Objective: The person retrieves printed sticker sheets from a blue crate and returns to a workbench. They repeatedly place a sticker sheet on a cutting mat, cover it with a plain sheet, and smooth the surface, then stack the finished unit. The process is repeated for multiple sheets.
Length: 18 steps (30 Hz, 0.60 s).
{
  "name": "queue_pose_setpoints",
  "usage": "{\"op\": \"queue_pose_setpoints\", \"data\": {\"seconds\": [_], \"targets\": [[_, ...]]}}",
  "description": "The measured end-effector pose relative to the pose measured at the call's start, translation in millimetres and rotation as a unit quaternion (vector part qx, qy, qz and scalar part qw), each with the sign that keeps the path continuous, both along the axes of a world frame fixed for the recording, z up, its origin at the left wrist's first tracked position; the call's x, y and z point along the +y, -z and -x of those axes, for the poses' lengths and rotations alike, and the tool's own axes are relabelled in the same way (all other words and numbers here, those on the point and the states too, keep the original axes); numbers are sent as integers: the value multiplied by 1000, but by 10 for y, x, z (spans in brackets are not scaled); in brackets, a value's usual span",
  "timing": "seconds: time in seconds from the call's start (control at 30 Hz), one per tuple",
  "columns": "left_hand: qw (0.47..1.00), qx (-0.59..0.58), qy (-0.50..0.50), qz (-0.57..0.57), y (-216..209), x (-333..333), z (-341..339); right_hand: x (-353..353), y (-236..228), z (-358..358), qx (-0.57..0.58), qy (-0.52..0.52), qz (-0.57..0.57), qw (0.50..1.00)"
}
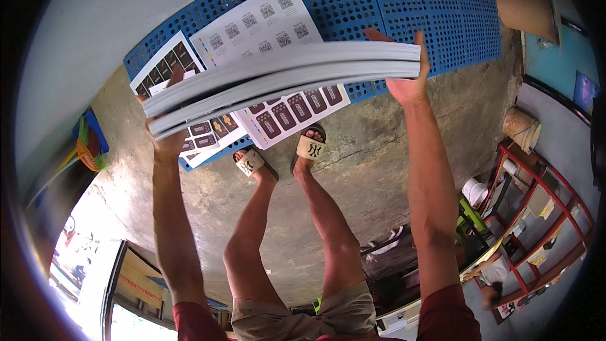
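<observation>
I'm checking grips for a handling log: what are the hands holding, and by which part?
Both hold one thick stack of sheets by its ends: left hand at the left end, right hand at the right end.

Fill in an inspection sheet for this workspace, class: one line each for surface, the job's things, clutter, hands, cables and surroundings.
Surface: blue perforated plastic pallets on a cracked grey concrete floor.
Job's things: thick stack of white paper sheets, held level and sagging at the left end.
Clutter: loose white printed sheets lying on the pallets under the stack.
Hands: left hand grips the stack's left end; right hand grips its right end.
Cables: nothing seen.
Surroundings: red metal shelving rack at right; stacked coloured plastic stools at left; the person's sandalled feet at the pallet edge.
</observation>
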<state>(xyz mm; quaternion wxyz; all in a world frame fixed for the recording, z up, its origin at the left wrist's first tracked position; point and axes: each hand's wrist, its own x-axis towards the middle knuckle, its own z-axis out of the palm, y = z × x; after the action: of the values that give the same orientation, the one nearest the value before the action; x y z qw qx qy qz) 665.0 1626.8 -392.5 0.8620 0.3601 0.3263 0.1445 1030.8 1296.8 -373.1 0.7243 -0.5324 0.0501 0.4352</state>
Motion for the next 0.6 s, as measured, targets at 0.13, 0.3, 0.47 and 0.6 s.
{"op": "queue_pose_setpoints", "data": {"seconds": [0.13,0.3,0.47,0.6], "targets": [[991,129,46,4,-139,124,201,-206,32,-104,65,2,86,994],[998,26,55,-3,-19,27,52,-179,-11,72,65,-93,-22,993],[998,-38,7,43,-113,-190,-107,-213,63,85,34,-73,-1,997],[997,1,46,69,-191,-182,-16,-321,58,83,59,-83,-99,990]]}}
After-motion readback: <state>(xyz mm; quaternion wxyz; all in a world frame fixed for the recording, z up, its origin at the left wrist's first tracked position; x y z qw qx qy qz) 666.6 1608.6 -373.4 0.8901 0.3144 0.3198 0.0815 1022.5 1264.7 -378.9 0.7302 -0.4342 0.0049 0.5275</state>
